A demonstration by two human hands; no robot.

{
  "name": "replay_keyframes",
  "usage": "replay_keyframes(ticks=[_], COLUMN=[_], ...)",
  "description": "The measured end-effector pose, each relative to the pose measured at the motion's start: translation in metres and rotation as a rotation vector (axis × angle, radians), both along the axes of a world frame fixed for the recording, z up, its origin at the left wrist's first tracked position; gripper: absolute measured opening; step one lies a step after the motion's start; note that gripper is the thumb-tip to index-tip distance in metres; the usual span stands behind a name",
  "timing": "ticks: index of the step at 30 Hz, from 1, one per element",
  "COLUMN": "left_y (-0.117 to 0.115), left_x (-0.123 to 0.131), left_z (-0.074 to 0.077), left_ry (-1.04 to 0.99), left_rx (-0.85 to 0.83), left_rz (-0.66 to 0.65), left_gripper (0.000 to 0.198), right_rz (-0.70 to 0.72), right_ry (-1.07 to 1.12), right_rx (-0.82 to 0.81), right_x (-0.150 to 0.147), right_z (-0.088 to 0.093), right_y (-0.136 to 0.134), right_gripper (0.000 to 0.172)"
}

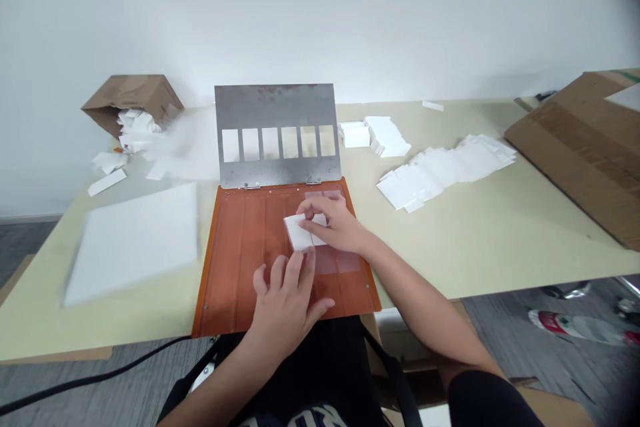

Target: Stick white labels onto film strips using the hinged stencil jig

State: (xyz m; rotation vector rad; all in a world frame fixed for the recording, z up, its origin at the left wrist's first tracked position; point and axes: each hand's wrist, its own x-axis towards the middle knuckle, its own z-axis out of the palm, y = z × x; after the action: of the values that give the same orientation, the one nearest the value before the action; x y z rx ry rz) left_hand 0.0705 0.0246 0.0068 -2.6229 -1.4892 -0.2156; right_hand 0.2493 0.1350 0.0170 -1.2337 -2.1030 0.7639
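My right hand (343, 225) is curled over a small white card (296, 235), its thumb and forefinger pinching near the card's upper edge. Another white piece (319, 238) lies beside it, partly under the same hand. Spread out below them is my left hand (283, 297), with its fingertips at the card's lower edge. Both cards lie on an orange-brown board (250, 247) with faint clear film patches (327, 263) on its right side. Hinged to the board's far edge, a grey metal plate (275, 107) with a row of rectangular windows stands raised.
White stacks (386, 137) and a fanned row of white cards (445, 170) lie right of the board. A large carton (580, 140) stands far right. On the left are a white sheet stack (135, 240) and an open carton (137, 90) spilling white scraps. A black cable (100, 377) hangs below.
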Motion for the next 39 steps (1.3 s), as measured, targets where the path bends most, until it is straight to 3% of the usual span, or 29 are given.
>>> replay_keyframes(ticks=[3, 5, 7, 9, 12, 15, 18, 23, 26, 39], left_y=[0.002, 0.003, 0.003, 0.004, 0.004, 0.005, 0.006, 0.007, 0.008, 0.009], left_x=[0.0, 0.001, 0.001, 0.001, 0.0, 0.001, 0.001, 0.0, 0.0, 0.0], left_z=[0.003, 0.005, 0.006, 0.006, 0.004, 0.001, -0.001, -0.003, -0.004, -0.004], left_ry=[-0.021, -0.029, -0.036, -0.05, -0.087, -0.141, -0.197, -0.241, -0.261, -0.295], left_rx=[0.062, 0.057, 0.027, -0.008, -0.039, -0.034, -0.015, -0.015, -0.029, -0.057], left_rz=[-0.045, -0.065, -0.08, -0.093, -0.114, -0.141, -0.166, -0.206, -0.222, -0.246], left_gripper=[0.057, 0.054, 0.05, 0.048, 0.048, 0.048, 0.047, 0.043, 0.038, 0.034], right_rz=[-0.106, -0.244, -0.447, -0.643, -0.777, -0.844, -0.743, -0.241, -0.067, 0.011], right_ry=[0.159, 0.147, -0.016, -0.259, -0.475, -0.496, -0.362, -0.184, -0.209, -0.223], right_rx=[0.058, 0.135, 0.218, 0.182, 0.083, 0.152, 0.257, 0.243, 0.198, 0.214], right_x=[0.024, 0.05, 0.081, 0.11, 0.138, 0.143, 0.126, 0.077, 0.057, 0.049], right_z=[0.003, 0.005, 0.004, 0.0, -0.01, -0.017, -0.016, -0.013, -0.013, -0.017], right_y=[0.007, 0.011, 0.013, 0.014, 0.014, 0.016, 0.017, 0.013, 0.009, 0.006], right_gripper=[0.025, 0.029, 0.03, 0.029, 0.029, 0.03, 0.026, 0.02, 0.018, 0.019])
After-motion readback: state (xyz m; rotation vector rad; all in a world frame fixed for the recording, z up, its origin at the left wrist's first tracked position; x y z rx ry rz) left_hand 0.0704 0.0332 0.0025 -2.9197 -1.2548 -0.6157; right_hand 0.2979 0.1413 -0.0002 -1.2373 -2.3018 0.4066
